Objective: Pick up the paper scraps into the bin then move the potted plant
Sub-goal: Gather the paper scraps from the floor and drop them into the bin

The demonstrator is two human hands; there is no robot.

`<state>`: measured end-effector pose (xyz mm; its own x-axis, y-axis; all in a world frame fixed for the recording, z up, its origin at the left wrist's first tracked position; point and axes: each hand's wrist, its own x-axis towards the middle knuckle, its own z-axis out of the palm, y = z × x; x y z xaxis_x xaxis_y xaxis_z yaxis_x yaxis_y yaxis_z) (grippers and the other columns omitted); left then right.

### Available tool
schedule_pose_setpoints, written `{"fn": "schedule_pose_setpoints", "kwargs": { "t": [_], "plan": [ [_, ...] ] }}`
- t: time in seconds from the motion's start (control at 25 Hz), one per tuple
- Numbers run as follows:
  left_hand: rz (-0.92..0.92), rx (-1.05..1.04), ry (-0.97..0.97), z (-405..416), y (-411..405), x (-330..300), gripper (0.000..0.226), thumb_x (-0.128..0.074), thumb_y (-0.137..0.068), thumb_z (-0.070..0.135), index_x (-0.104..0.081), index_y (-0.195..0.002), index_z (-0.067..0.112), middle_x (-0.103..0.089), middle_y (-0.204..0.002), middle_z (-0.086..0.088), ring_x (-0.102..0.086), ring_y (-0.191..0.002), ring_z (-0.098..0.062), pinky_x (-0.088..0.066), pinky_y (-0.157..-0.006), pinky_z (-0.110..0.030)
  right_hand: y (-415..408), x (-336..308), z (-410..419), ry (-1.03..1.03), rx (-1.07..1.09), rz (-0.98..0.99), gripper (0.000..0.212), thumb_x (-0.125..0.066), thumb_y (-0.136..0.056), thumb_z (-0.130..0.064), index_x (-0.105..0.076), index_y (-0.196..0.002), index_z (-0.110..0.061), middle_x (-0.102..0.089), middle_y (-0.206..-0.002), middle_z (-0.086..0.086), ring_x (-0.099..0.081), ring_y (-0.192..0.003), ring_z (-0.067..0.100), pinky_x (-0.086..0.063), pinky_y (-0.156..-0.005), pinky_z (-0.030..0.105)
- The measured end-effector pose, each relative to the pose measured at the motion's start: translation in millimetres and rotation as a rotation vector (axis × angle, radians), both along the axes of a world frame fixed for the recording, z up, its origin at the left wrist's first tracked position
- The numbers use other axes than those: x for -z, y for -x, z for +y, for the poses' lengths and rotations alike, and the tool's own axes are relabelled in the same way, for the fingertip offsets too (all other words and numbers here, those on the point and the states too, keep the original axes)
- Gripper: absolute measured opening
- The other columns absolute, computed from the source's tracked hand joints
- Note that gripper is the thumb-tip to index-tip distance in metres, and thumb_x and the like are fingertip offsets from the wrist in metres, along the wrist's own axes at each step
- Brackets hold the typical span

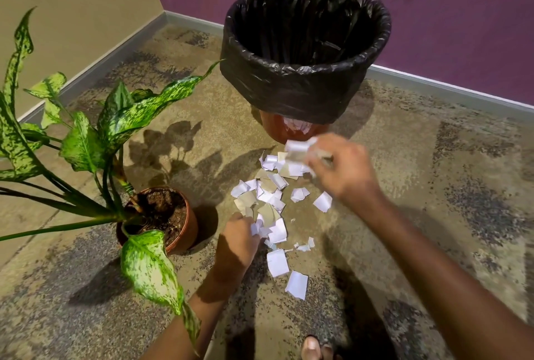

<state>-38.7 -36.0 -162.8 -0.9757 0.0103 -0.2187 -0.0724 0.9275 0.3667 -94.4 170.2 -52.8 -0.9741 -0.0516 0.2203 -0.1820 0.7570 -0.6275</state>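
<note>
Several white and tan paper scraps (273,200) lie scattered on the carpet in front of the bin (306,50), which is lined with a black bag. My right hand (344,169) is raised a little above the far scraps and grips a bunch of paper (300,148), blurred by motion. My left hand (239,235) is down at the near edge of the pile, its fingers pinching scraps (260,228). The potted plant (161,215), with speckled green leaves in a brown pot, stands just left of the pile.
The bin stands near a purple wall with a grey skirting board (450,88). A tan wall closes the corner on the left. A long leaf (150,270) hangs over my left forearm. Toes (315,348) show at the bottom edge. Patterned carpet (433,186) spreads to the right.
</note>
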Motion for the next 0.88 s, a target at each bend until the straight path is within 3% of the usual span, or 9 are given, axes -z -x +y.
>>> {"fn": "schedule_pose_setpoints", "kwargs": {
  "t": [0.12,0.2,0.36,0.56,0.64,0.76,0.88],
  "plan": [
    [0.083,-0.019,-0.007,5,3,-12,0.008,-0.064,-0.083,0.010,-0.066,-0.081,0.003,-0.061,-0.093,-0.010,-0.061,-0.074,-0.027,-0.035,-0.057,-0.024,34,-83,6,0.097,0.071,0.315,0.013,-0.061,-0.085,-0.025,-0.070,-0.083,-0.016,-0.067,-0.094,-0.004,-0.060,-0.081,0.013,-0.047,-0.072,0.028],
    [0.109,-0.007,-0.030,8,4,-21,0.013,-0.064,-0.085,0.017,-0.067,-0.091,0.006,-0.060,-0.097,-0.007,-0.061,-0.078,-0.025,-0.036,-0.062,-0.024,59,-120,9,0.077,0.118,0.392,0.015,-0.061,-0.085,-0.027,-0.069,-0.089,-0.016,-0.063,-0.090,-0.007,-0.056,-0.081,0.008,-0.043,-0.071,0.022],
    [0.211,-0.007,-0.151,16,5,-45,0.018,-0.064,-0.088,0.021,-0.066,-0.102,0.010,-0.056,-0.102,-0.001,-0.058,-0.083,-0.018,-0.037,-0.069,-0.020,106,-140,13,-0.095,0.162,0.294,0.022,-0.068,-0.081,-0.035,-0.069,-0.097,-0.021,-0.063,-0.087,-0.004,-0.051,-0.081,0.008,-0.039,-0.073,0.026],
    [0.420,-0.046,-0.320,33,20,-77,0.008,-0.070,-0.083,0.015,-0.067,-0.087,0.009,-0.051,-0.089,0.003,-0.049,-0.071,-0.006,-0.029,-0.063,-0.014,125,-130,23,-0.124,0.125,0.145,0.050,-0.077,-0.074,-0.040,-0.062,-0.119,-0.027,-0.064,-0.118,-0.003,-0.052,-0.109,0.016,-0.042,-0.094,0.033],
    [0.515,-0.090,-0.424,44,31,-95,0.007,-0.073,-0.080,0.010,-0.066,-0.082,0.009,-0.051,-0.086,0.004,-0.045,-0.071,0.002,-0.032,-0.064,-0.006,125,-124,26,-0.089,0.139,0.161,0.057,-0.078,-0.073,-0.042,-0.058,-0.124,-0.027,-0.061,-0.125,-0.004,-0.059,-0.107,0.018,-0.045,-0.099,0.039],
    [0.697,-0.082,-0.518,63,52,-132,0.008,-0.072,-0.078,0.005,-0.065,-0.078,0.008,-0.053,-0.084,0.003,-0.040,-0.072,0.002,-0.032,-0.067,-0.001,111,-115,27,0.036,0.154,0.233,0.053,-0.076,-0.077,-0.035,-0.058,-0.125,-0.025,-0.059,-0.125,-0.009,-0.066,-0.085,0.007,-0.051,-0.092,0.031],
    [0.841,-0.046,-0.584,82,85,-172,0.005,-0.070,-0.080,0.007,-0.065,-0.081,0.009,-0.054,-0.088,0.000,-0.042,-0.075,0.002,-0.035,-0.067,-0.004,76,-100,25,0.185,0.158,0.340,0.036,-0.072,-0.080,-0.024,-0.063,-0.115,-0.020,-0.061,-0.113,-0.009,-0.064,-0.079,0.004,-0.051,-0.072,0.013]
  ]
}}
